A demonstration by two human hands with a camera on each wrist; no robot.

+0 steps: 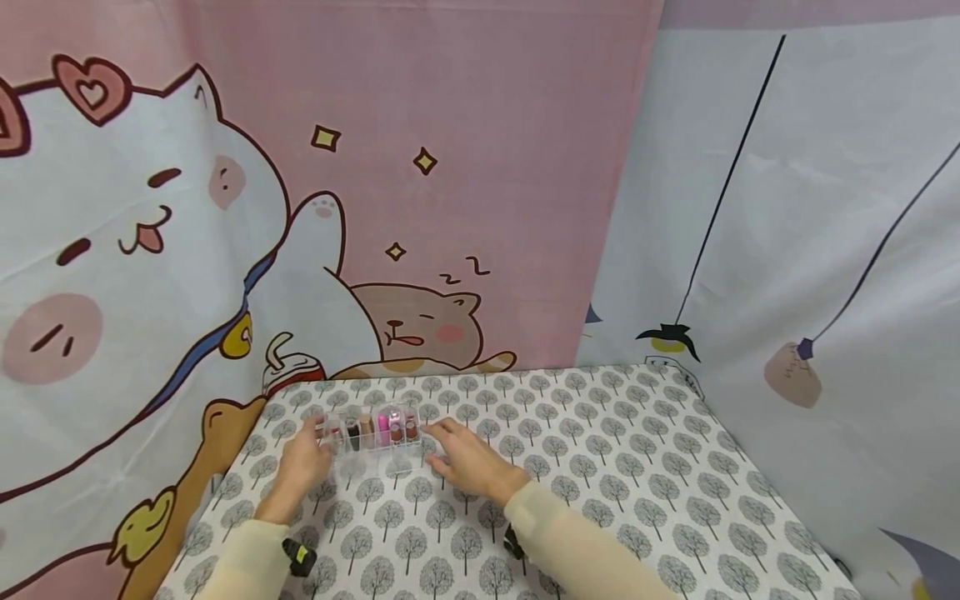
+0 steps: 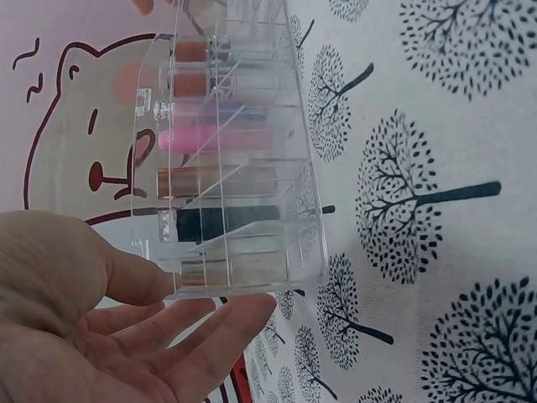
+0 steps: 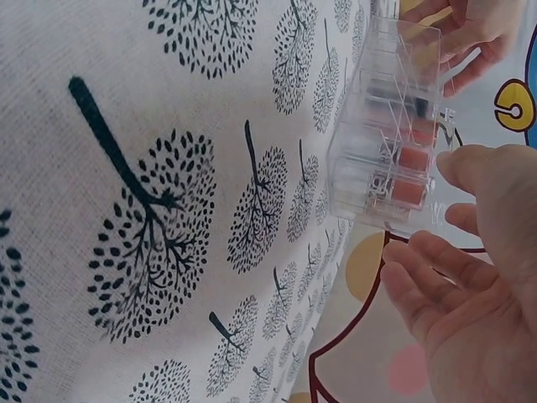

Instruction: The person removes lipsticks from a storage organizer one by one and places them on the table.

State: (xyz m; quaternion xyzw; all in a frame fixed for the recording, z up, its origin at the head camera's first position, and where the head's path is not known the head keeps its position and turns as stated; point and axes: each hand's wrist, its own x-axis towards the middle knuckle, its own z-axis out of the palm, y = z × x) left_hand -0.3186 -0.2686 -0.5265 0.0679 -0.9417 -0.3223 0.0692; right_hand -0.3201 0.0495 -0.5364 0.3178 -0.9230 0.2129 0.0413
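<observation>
A clear plastic lipstick organizer (image 1: 375, 448) stands on the table, its slots holding several lip-colour tubes. Among them are a bright pink tube (image 2: 201, 138), a dark tube (image 2: 228, 225), a brownish tube (image 2: 197, 182) and red-brown ones (image 3: 409, 191). At the organizer's left end is my left hand (image 1: 303, 457), with the thumb at its upper edge and the fingers extended along that end. My right hand (image 1: 472, 462) is beside the right end, fingers loosely spread and the thumb near the top edge in the right wrist view. Neither hand is curled round the organizer.
A white cloth with grey tree prints (image 1: 465, 542) covers the table. Behind it hangs a pink curtain (image 1: 510, 167) with cartoon animals, close past the organizer. A pale printed curtain (image 1: 847, 250) borders the right side.
</observation>
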